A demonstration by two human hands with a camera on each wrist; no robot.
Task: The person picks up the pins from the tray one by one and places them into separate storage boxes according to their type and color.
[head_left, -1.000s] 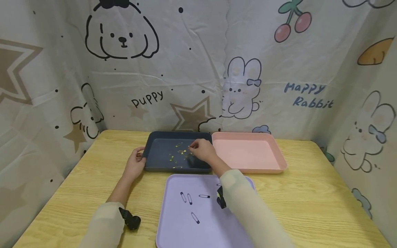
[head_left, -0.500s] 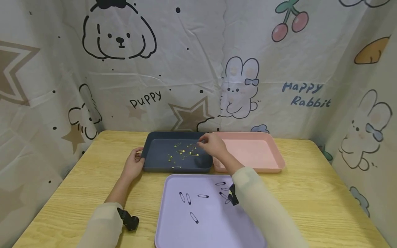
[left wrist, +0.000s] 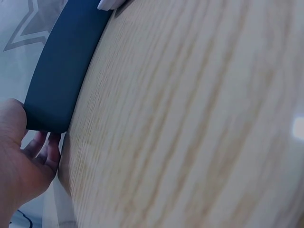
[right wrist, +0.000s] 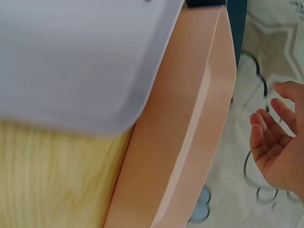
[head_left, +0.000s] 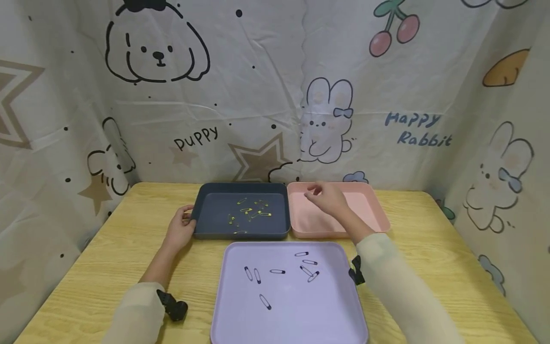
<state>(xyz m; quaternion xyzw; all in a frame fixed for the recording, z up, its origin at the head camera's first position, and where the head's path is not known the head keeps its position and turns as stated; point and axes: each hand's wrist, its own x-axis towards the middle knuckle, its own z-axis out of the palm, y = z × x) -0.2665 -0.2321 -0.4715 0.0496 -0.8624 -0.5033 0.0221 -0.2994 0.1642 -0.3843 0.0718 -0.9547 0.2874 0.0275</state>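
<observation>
My left hand (head_left: 180,229) grips the left end of the dark blue tray (head_left: 238,235), its thumb at the rim and its fingers bent against the outer wall in the left wrist view. In that tray lie several gold safety pins (head_left: 246,209), loosely scattered. My right hand (head_left: 328,198) hovers over the pink tray (head_left: 365,210), fingers loosely bent and apart. Nothing shows between those fingers in the right wrist view. On the lilac tray (head_left: 301,315) lie several black safety pins (head_left: 277,272), most of them in its upper half.
The dark blue and pink trays stand side by side at the back of the wooden table (head_left: 103,248), with the lilac tray in front of them. A printed curtain (head_left: 258,95) hangs behind and around the table.
My right hand has lifted away from the gold safety pins in the dark blue tray and moved right, over the pink tray. My left hand stays at the dark tray's end.
</observation>
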